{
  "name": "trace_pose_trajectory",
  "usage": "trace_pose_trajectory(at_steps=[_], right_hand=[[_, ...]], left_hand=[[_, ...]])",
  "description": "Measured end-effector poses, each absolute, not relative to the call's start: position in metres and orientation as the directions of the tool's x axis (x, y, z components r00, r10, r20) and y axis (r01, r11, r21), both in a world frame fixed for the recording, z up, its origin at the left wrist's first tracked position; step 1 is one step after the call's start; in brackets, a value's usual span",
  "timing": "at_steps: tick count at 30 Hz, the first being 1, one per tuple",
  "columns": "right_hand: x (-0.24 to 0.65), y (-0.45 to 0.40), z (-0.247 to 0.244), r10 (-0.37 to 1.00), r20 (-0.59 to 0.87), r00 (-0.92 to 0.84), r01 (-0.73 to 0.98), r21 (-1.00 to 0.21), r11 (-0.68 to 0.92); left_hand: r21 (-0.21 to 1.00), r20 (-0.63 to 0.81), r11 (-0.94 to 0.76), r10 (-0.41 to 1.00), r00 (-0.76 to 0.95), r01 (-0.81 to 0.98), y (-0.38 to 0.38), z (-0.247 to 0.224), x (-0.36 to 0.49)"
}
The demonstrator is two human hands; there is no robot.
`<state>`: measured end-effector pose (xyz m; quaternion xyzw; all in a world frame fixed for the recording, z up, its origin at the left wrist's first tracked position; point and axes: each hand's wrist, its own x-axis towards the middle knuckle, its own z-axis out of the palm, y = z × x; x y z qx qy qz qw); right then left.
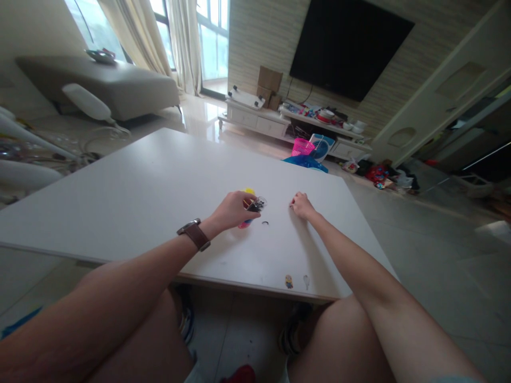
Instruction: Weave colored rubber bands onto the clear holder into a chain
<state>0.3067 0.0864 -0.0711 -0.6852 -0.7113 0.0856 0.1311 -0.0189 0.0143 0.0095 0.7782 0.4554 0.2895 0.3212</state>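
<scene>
My left hand (235,209), with a watch on its wrist, is closed round a small clear container (261,203) lying tilted, with dark bits inside. Yellow (249,191) and pink (244,224) parts of a colourful object show above and below the hand; its kind is mostly hidden by my fingers. A thin black curved piece (265,223) lies on the white table (131,186) just below the container. To the right, my right hand (302,205) has its fingertips pinched together at the tabletop. What they hold, if anything, is too small to name.
A cartoon sticker (288,281) and a pale sticker (306,282) are near the table's front edge. Beyond the far edge stand a pink basket (302,147) and a blue plastic bag (307,161). White chairs (88,101) stand at the left; my legs are under the front edge.
</scene>
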Motion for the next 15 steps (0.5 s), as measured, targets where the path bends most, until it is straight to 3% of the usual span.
trace_pose_trajectory(at_steps=[10,15], right_hand=[[0.237,0.04,-0.062,0.923,-0.038,-0.384,0.769,-0.567,0.296],[0.22,0.03,-0.074,0.919,-0.069,-0.389,0.769,-0.573,0.283]], left_hand=[[0.753,0.214,-0.408,0.894,0.394,0.517,0.021,0.009,-0.025],[0.69,0.209,-0.424,0.893,0.399,0.587,0.024,0.005,-0.028]])
